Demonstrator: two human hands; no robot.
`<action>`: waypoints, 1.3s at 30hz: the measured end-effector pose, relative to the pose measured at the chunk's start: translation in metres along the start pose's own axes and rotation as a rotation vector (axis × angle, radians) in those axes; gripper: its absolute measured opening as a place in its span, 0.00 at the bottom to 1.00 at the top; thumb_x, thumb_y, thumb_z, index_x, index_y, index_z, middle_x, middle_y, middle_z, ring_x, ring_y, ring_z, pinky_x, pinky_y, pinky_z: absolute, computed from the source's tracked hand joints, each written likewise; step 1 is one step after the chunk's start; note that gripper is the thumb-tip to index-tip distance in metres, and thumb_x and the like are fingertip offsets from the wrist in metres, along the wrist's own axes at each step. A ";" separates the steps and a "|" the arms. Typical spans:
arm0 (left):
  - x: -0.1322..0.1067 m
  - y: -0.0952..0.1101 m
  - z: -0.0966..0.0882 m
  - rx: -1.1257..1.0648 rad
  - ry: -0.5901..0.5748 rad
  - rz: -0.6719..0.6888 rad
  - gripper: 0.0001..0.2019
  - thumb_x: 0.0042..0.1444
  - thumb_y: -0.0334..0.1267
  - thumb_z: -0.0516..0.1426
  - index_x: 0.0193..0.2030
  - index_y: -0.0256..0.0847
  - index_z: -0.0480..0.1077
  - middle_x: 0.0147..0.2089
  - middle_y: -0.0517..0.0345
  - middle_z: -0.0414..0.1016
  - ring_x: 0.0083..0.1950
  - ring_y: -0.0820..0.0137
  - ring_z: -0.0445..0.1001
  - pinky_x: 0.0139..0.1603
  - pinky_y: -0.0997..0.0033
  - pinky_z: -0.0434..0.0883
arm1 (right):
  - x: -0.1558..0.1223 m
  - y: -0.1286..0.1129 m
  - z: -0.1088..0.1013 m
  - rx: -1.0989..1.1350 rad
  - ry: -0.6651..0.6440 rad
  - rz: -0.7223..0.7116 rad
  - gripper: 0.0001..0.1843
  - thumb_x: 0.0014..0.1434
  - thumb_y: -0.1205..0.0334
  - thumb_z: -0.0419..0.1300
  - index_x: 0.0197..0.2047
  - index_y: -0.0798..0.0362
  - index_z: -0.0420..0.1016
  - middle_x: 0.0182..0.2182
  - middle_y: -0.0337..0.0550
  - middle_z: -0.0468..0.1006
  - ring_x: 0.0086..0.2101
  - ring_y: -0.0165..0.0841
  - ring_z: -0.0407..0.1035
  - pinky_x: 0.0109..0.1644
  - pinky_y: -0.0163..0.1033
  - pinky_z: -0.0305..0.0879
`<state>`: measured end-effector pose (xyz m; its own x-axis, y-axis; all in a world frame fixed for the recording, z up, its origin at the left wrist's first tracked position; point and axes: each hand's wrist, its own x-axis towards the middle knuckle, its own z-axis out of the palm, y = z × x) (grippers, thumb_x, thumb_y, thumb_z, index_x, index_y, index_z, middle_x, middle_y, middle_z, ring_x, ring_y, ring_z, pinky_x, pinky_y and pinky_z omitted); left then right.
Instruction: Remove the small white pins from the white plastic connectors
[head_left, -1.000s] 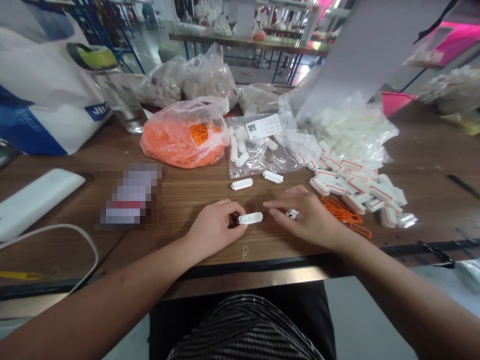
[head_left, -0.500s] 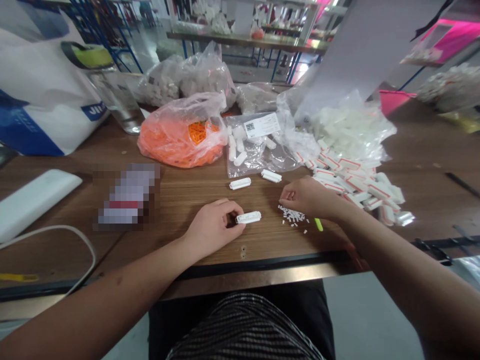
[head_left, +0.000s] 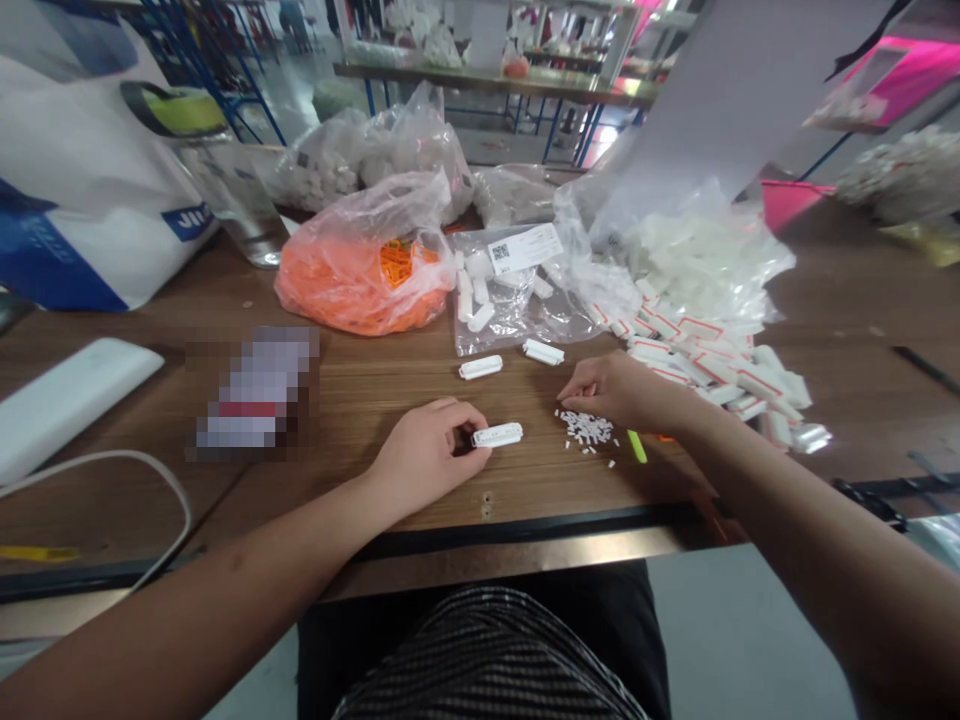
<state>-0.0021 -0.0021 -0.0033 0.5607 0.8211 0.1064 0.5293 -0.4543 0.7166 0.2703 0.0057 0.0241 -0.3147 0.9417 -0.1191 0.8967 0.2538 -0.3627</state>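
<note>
My left hand [head_left: 426, 455] rests on the wooden table top, its fingers shut on a white plastic strip [head_left: 497, 435] with a ridged face. My right hand [head_left: 619, 392] sits farther right, fingertips just above a small heap of tiny white plastic bits [head_left: 585, 428]. Nothing shows in its fingers. A short green stick [head_left: 637, 446] lies beyond the heap, by the heel of that hand. Two similar white strips [head_left: 481, 367] [head_left: 543, 351] lie on the table above my hands.
A transparent bag of white parts [head_left: 487, 300] and an orange-filled plastic bag [head_left: 352, 285] stand behind my hands. A pile of red-edged white pieces [head_left: 712, 372] lies to the right. A white power bank [head_left: 67, 400] and a cable [head_left: 127, 480] lie at left.
My right hand has shifted up and to the right, uncovering the heap of tiny white bits and the green stick. My left hand and its strip stay in about the same place.
</note>
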 end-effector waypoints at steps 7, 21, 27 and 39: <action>0.001 0.001 0.000 -0.005 -0.005 0.002 0.05 0.50 0.33 0.61 0.35 0.41 0.74 0.27 0.65 0.64 0.25 0.76 0.62 0.30 0.74 0.61 | -0.004 -0.013 0.000 0.072 0.025 0.109 0.07 0.52 0.64 0.60 0.27 0.53 0.78 0.25 0.41 0.80 0.26 0.32 0.71 0.31 0.37 0.64; 0.000 -0.001 0.001 0.012 0.013 0.030 0.05 0.50 0.33 0.61 0.35 0.41 0.74 0.27 0.65 0.65 0.25 0.76 0.62 0.30 0.74 0.61 | -0.004 -0.057 0.025 0.414 0.089 -0.092 0.06 0.56 0.68 0.59 0.29 0.54 0.77 0.25 0.38 0.77 0.25 0.27 0.67 0.32 0.34 0.62; 0.000 -0.002 0.002 -0.001 0.002 0.012 0.05 0.50 0.34 0.61 0.35 0.42 0.74 0.27 0.65 0.65 0.25 0.76 0.62 0.30 0.74 0.61 | -0.009 -0.064 0.027 0.124 0.205 -0.243 0.07 0.57 0.68 0.59 0.30 0.54 0.78 0.25 0.38 0.76 0.28 0.30 0.68 0.43 0.42 0.58; 0.000 0.000 0.001 -0.006 0.006 0.008 0.05 0.51 0.35 0.61 0.36 0.42 0.74 0.27 0.65 0.65 0.24 0.76 0.61 0.29 0.74 0.61 | -0.025 -0.072 0.031 -0.100 0.283 -0.330 0.14 0.62 0.63 0.54 0.34 0.52 0.82 0.23 0.43 0.76 0.29 0.34 0.67 0.42 0.44 0.55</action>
<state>-0.0018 -0.0024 -0.0038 0.5612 0.8195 0.1164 0.5206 -0.4588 0.7201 0.2045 -0.0430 0.0246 -0.5040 0.8264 0.2511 0.7926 0.5581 -0.2458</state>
